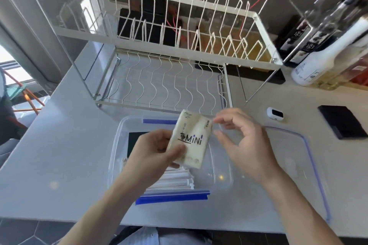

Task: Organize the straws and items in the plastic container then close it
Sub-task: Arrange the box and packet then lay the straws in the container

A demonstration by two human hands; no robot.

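Clear plastic, blue clips on the near and far edges: that's the container [223,177], sitting open on the pale counter [65,157] right in front of the dish rack [169,49]. Over it, the left hand [153,151] grips a cream tissue pack [190,141] marked "MiNi", thumb pressed on its front, fingers curled behind. Right hand [245,143] is up just beside the pack's right edge, fingers spread and loosely bent, one fingertip perhaps grazing the top corner, though motion blur makes that hard to call. Down inside, white straws [175,181] lie side by side along the near part of the floor, and a dark flat card [135,139] rests toward the far left. Lid [294,163] lies flat on the counter just right of the container.
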